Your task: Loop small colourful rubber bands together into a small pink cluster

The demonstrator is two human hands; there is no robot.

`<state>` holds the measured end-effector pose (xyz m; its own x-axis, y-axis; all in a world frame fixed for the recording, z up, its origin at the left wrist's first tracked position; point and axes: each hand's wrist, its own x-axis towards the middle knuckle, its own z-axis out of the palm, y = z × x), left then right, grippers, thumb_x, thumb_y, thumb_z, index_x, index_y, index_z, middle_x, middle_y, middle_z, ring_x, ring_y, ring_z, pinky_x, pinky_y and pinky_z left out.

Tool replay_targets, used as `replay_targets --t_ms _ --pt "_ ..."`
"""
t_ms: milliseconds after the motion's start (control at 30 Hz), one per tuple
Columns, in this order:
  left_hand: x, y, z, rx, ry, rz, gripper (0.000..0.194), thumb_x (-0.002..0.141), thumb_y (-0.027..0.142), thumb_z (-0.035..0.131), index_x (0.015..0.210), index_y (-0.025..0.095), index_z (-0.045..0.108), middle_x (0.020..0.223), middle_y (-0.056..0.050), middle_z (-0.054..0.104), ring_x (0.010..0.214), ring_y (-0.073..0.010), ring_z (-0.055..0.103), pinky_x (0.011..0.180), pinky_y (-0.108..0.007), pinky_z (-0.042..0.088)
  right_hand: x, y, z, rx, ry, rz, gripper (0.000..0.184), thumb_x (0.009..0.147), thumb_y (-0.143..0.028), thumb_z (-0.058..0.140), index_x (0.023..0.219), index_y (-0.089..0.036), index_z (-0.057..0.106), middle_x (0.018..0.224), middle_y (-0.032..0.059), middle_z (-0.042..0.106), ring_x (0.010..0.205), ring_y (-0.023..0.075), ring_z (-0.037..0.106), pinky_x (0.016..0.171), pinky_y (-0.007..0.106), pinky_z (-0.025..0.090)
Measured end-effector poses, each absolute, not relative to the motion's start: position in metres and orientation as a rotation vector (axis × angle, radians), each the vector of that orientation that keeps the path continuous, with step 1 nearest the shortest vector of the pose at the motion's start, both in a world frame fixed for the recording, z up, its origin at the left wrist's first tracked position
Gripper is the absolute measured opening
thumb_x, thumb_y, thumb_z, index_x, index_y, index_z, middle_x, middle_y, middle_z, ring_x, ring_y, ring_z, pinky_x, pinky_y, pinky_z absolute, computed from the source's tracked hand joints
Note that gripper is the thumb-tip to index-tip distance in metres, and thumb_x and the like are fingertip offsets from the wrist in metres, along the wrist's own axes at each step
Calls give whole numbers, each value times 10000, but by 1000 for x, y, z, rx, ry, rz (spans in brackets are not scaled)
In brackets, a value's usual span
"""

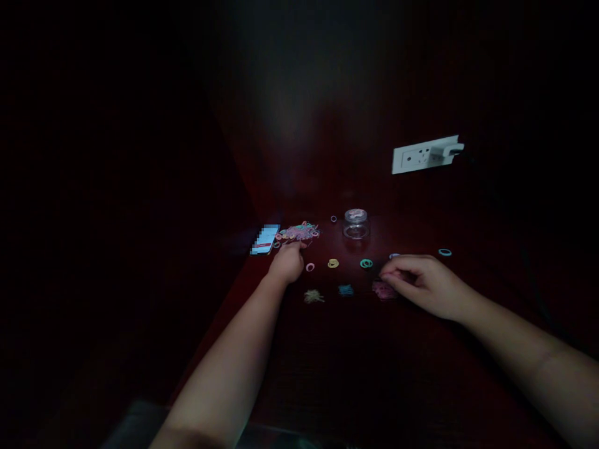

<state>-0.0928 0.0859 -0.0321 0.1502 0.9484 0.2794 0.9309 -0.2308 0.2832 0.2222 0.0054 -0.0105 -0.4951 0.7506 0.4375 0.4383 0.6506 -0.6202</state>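
My left hand (289, 262) rests at the near edge of a mixed pile of small coloured elastic bands (302, 231); one finger is stretched out, the others are partly hidden. Over a pink heap of small bands (384, 289), my right hand (423, 279) has thumb and fingertips pinched together; anything between them is too small to make out. Between the hands lie a pink hair ring (310, 267), yellow hair rings (333, 264) and green hair rings (366, 264). Closer to me are a pale yellow heap of bands (313, 296) and a blue heap of bands (345, 290).
A lidded clear jar (356, 227) stands toward the back, with a small ring (334, 219) to its left. A lit phone (266, 239) lies left of the pile. One light blue ring (445, 252) is at the right. On the wall is a socket (423, 156) with a plug.
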Motion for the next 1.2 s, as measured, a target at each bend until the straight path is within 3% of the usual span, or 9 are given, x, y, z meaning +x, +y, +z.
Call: replay_targets --t_ms 267,500,667,800,900,1000,1200 --pt "-87 98 -50 2371 1916 545 387 964 261 408 1275 215 634 1420 -60 583 1344 -283 485 1143 -483 380 222 7 -12 -976 -2092 456 252 932 -338 544 749 -195 642 604 4 609 541 139 548 525 255 434" --pt "-88 98 -44 2413 1862 687 328 918 193 483 1164 198 700 1279 -75 682 1247 -261 582 1103 -423 443 237 8 -7 -1068 -1792 266 204 935 -319 530 804 -193 624 734 52 661 648 182 605 553 284 451" --pt "-69 83 -27 2476 1743 947 221 905 239 576 1065 203 723 1160 -64 734 1117 -232 657 1046 -390 486 239 10 -10 -1063 -1642 258 189 943 -321 541 816 -198 608 742 41 637 646 175 604 565 284 461" --pt "-36 51 -15 2699 1282 1285 93 862 177 646 894 222 720 969 -15 772 930 -201 708 903 -382 545 236 10 -9 -1036 -1513 249 177 974 -322 495 895 -206 603 713 13 591 591 147 557 547 269 441" --pt "-17 25 -9 2792 1035 1292 89 881 176 637 909 231 701 950 3 770 895 -179 711 865 -372 546 236 9 -7 -1019 -1449 255 186 1008 -306 423 972 -213 580 624 -27 504 514 126 462 506 257 387" --pt "-9 10 -6 2805 925 1352 82 899 195 631 945 233 688 952 1 767 880 -167 711 846 -356 546 234 7 -9 -964 -1563 334 189 1009 -308 423 977 -208 581 652 -19 510 552 129 477 531 258 398" --pt "-9 9 -7 2792 895 1441 96 887 216 662 979 229 687 951 -7 765 884 -164 710 848 -344 541 221 4 -20 -887 -1937 550 191 895 -320 637 1031 -187 623 649 -44 461 540 105 441 500 228 381"
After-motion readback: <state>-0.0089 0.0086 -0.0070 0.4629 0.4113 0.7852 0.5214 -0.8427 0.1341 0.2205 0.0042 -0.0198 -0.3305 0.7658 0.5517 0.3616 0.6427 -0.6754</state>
